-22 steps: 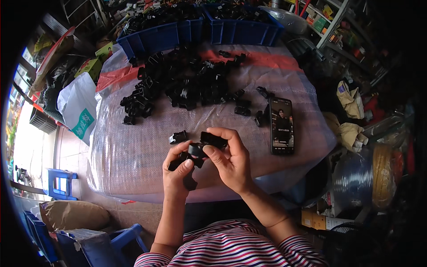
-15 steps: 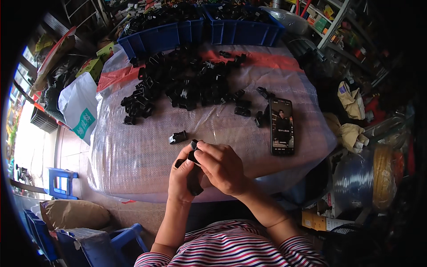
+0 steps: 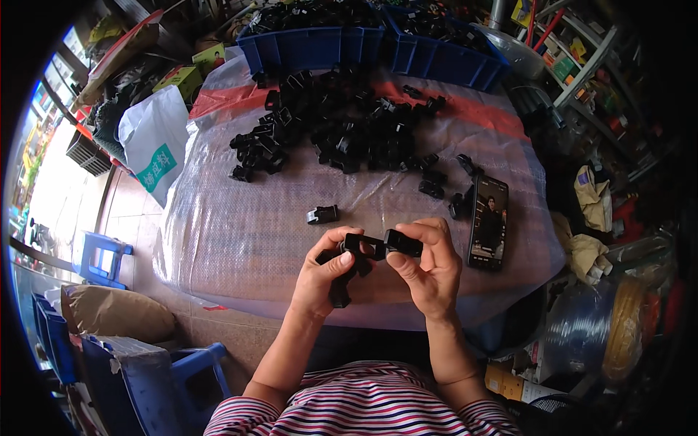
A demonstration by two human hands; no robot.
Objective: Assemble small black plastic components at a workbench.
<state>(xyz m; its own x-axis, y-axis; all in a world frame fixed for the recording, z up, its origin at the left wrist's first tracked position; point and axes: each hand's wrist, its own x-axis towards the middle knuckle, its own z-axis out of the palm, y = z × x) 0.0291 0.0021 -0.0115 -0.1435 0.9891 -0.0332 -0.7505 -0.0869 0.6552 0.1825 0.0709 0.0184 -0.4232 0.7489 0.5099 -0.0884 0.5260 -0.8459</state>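
My left hand [image 3: 317,280] is closed around several black plastic parts; one frame-like black part [image 3: 355,243] sticks out past the thumb, and another black piece [image 3: 339,293] hangs below the palm. In my right hand [image 3: 434,280], a small black box-shaped plastic part [image 3: 405,245] is pinched between thumb and fingers. Its left end meets or nearly meets the part in my left hand; I cannot tell whether they are joined. Just beyond my hands lies a single black part with a silvery end [image 3: 322,214]. Farther off, a heap of similar black parts [image 3: 349,134] spreads over the plastic-wrapped surface [image 3: 240,232].
A phone with its screen lit [image 3: 489,221] lies to the right. Two blue bins [image 3: 313,49] [image 3: 445,64] full of black parts stand at the far edge. Blue stools [image 3: 102,258] and a brown sack [image 3: 120,314] are on the left, clear tubing coils [image 3: 578,305] on the right.
My hands were together over the parts; now they are apart, with my right hand moved right, holding a black part in plain sight. The whole view has shifted and turned slightly.
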